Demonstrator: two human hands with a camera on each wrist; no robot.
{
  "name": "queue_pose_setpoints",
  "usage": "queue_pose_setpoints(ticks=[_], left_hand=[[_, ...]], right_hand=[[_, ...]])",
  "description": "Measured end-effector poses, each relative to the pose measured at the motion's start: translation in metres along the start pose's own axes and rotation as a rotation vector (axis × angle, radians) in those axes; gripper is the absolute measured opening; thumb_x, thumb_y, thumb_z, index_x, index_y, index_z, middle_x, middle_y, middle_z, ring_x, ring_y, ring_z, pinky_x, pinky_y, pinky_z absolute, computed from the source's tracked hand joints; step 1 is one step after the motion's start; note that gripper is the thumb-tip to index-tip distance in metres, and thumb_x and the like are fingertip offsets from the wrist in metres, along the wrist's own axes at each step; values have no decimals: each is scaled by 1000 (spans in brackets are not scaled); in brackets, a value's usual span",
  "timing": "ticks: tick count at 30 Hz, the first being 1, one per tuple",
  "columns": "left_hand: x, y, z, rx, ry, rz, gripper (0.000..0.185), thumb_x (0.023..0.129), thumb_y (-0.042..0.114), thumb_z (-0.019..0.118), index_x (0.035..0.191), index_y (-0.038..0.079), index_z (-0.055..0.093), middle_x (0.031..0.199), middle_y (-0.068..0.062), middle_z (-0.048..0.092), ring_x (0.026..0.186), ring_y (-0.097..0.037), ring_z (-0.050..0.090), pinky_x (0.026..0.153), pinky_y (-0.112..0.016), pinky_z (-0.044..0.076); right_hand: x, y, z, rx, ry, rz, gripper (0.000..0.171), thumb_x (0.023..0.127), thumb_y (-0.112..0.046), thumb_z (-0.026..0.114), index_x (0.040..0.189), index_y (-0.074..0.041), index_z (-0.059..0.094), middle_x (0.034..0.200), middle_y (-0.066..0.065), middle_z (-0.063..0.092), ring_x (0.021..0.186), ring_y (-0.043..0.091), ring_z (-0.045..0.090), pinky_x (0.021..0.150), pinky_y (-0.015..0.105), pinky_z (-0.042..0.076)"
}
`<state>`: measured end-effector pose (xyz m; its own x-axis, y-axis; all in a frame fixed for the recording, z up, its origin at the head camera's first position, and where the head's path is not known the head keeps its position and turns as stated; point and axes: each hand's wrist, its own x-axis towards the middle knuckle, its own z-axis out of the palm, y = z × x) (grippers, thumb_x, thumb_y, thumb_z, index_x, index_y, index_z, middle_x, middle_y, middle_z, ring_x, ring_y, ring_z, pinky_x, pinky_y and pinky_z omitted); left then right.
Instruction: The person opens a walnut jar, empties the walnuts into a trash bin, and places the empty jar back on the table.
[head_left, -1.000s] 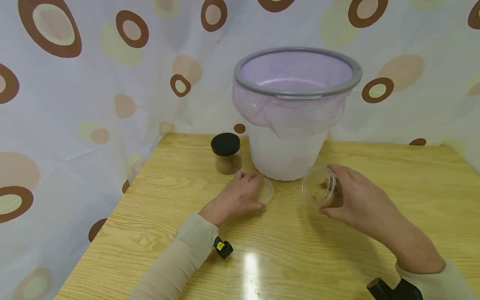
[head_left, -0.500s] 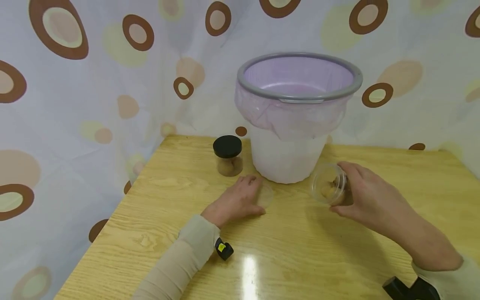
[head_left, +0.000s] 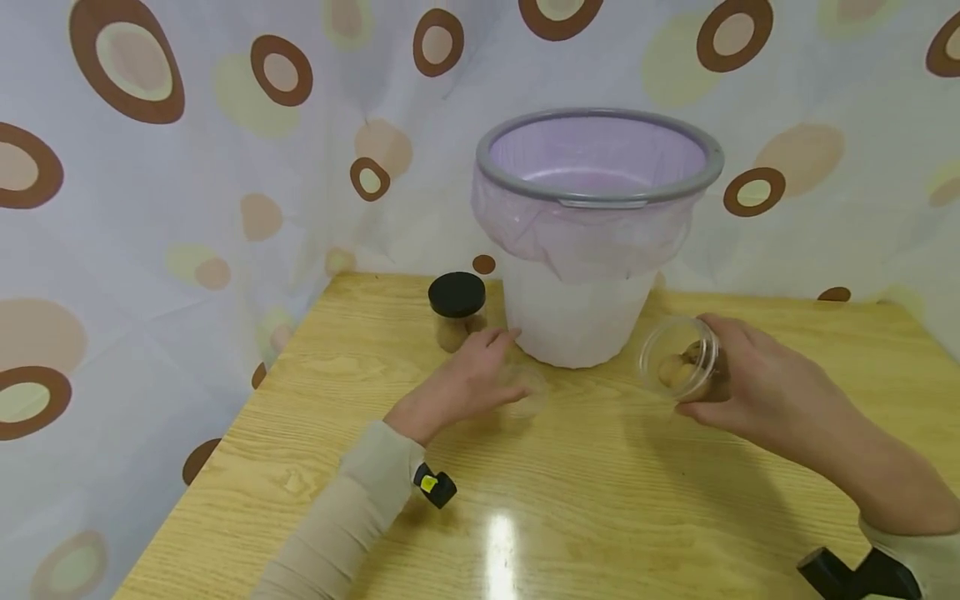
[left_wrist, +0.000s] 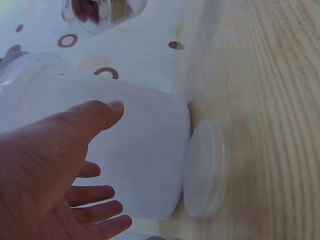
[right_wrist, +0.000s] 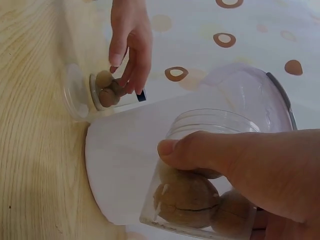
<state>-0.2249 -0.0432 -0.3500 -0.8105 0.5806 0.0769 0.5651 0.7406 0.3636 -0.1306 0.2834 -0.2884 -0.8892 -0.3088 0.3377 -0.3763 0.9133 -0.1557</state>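
Note:
My right hand [head_left: 780,400] grips a clear plastic jar [head_left: 651,360] above the table. The jar has no lid and is tilted, its mouth towards the left in the head view. Round brown nuts [right_wrist: 187,200] with cracked shells sit in it in the right wrist view. My left hand [head_left: 453,387] hovers with fingers apart and nothing in them. Just beyond and below it lies a clear round lid [left_wrist: 200,170] on the table, beside the bin's base. Behind the left hand stands a second jar with a black lid [head_left: 457,294], partly hidden and also holding round brown nuts.
A white bin [head_left: 577,312] with a grey rim and a pinkish-purple liner stands at the back middle of the wooden table [head_left: 600,500]. A patterned cloth [head_left: 187,183] hangs behind and at the left.
My left hand has risen off the clear lid and drawn slightly left, leaving the lid on the table. My right hand has moved right with the open jar.

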Motion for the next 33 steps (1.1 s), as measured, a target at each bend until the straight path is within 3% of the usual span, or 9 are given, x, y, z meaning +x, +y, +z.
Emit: queue_pose_setpoints(ticks=[9, 12, 15, 22, 28, 33], left_hand=[[1, 5, -34, -10, 152, 112, 74, 97, 41, 62, 150, -3, 35, 144, -23, 47, 133, -35, 47, 113, -44, 39], [0, 5, -43, -1, 180, 122, 73, 98, 40, 60, 150, -3, 33, 144, -23, 46, 124, -32, 52, 112, -44, 39], [-1, 5, -52, -15, 191, 99, 73, 100, 41, 57, 153, -1, 30, 148, -22, 43, 127, -31, 49, 115, -44, 36], [3, 8, -69, -53, 142, 27, 75, 103, 47, 46, 157, 1, 21, 158, -21, 31, 143, -36, 35, 120, -47, 27], [9, 7, -87, -93, 191, -16, 73, 104, 48, 40, 156, -1, 23, 152, -15, 42, 145, -38, 30, 121, -46, 24], [13, 9, -105, -64, 212, -85, 79, 103, 57, 33, 158, 3, 16, 161, -19, 26, 148, -40, 23, 122, -48, 22]], right_hand=[[4, 5, -12, -18, -30, 51, 93, 64, -35, 92, 136, 1, 45, 115, 24, 61, 100, 42, 62, 72, 60, 50], [5, 6, -16, -30, -24, 41, 93, 64, -36, 92, 135, 1, 45, 113, 25, 61, 97, 41, 63, 69, 59, 51], [7, 6, -21, -44, -18, 38, 93, 64, -36, 92, 135, 1, 45, 112, 24, 61, 96, 40, 63, 66, 58, 51], [11, 10, -30, -39, -3, 25, 88, 63, -33, 92, 131, 2, 48, 108, 22, 63, 88, 34, 64, 66, 54, 52], [17, 14, -39, -27, -2, 21, 87, 62, -29, 93, 131, 2, 48, 109, 21, 63, 89, 34, 65, 68, 54, 52], [22, 20, -47, -10, 15, 26, 86, 61, -27, 94, 128, 2, 49, 106, 21, 64, 88, 35, 65, 68, 53, 51]])
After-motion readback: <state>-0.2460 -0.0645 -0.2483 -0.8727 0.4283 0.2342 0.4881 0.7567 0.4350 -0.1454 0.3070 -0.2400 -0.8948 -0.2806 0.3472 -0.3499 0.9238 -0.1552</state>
